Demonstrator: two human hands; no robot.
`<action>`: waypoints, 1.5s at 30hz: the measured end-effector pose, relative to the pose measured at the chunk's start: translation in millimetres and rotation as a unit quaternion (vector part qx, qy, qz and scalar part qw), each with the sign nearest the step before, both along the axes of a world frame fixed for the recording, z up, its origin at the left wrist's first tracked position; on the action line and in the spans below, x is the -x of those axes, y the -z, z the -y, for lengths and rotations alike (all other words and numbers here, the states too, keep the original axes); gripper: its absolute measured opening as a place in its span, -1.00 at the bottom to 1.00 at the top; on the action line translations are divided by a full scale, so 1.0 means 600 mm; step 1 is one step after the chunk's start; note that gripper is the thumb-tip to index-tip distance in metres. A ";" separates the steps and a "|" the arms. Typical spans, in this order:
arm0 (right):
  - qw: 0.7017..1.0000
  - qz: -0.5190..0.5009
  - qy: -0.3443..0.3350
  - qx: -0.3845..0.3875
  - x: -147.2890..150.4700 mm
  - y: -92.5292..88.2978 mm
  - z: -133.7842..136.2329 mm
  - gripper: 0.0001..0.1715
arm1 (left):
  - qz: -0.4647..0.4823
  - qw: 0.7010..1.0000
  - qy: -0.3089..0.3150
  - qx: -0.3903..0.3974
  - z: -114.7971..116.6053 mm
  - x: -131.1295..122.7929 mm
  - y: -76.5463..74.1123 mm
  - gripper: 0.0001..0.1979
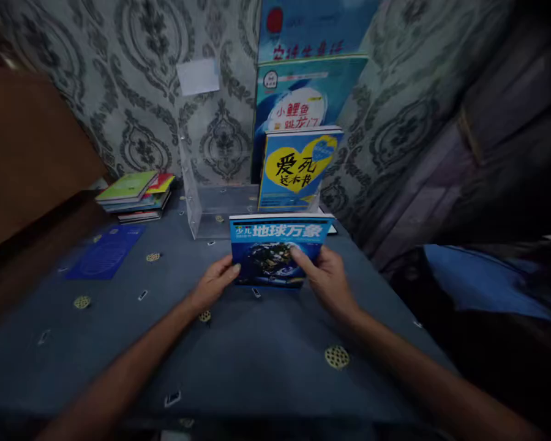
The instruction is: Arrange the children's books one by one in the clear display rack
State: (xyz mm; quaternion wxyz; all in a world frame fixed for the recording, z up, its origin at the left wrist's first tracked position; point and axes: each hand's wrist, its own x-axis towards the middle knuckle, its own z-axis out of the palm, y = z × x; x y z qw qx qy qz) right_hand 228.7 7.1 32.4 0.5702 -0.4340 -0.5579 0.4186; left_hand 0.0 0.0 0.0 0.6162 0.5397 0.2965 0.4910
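Observation:
A blue book with an Earth picture on its cover [275,248] stands tilted on the grey-blue tablecloth [239,361], just in front of a clear acrylic book stand [202,211]. My left hand [215,283] grips its lower left edge, fingers curled around it. My right hand [324,275] holds its right side, thumb pressed on the cover. In the stand's right part stand three upright books: a blue one with a yellow heart [298,165], a taller teal one [303,98] behind it, and another blue one [310,27] at the back.
A stack of thin colourful books [135,196] lies at the far left of the table. A dark blue booklet [105,251] lies flat nearer me. Patterned wallpaper [156,73] backs the table. A brown panel [32,147] rises at left; dark furniture and blue cloth [477,275] sit at right.

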 end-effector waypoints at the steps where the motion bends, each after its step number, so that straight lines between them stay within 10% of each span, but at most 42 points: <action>1: 1.000 -0.001 -0.002 0.000 0.002 -0.001 -0.004 -0.48 | 0.011 1.000 -0.014 0.018 0.002 -0.004 -0.001 -0.48; 13: 0.971 -0.156 -0.091 0.156 0.022 0.027 -0.025 -0.43 | 0.031 0.984 -0.051 0.169 -0.002 0.012 -0.014 -0.45; 24: 0.992 0.041 -0.091 0.077 -0.019 0.059 -0.047 -0.54 | -0.217 0.973 -0.003 0.082 -0.032 0.079 -0.017 -0.31; 27: 0.981 0.188 -0.056 0.009 -0.025 0.069 -0.049 -0.72 | -0.375 0.926 -0.036 -0.014 -0.032 0.087 -0.015 -0.49; 33: 0.899 0.432 -0.008 -0.070 -0.035 0.087 -0.057 -0.80 | -0.636 0.714 -0.147 -0.252 -0.005 0.044 -0.020 -0.73; 45: 0.958 0.278 -0.023 -0.066 -0.064 0.113 -0.076 -0.70 | -0.759 0.589 -0.075 -0.268 0.059 -0.121 -0.043 -0.61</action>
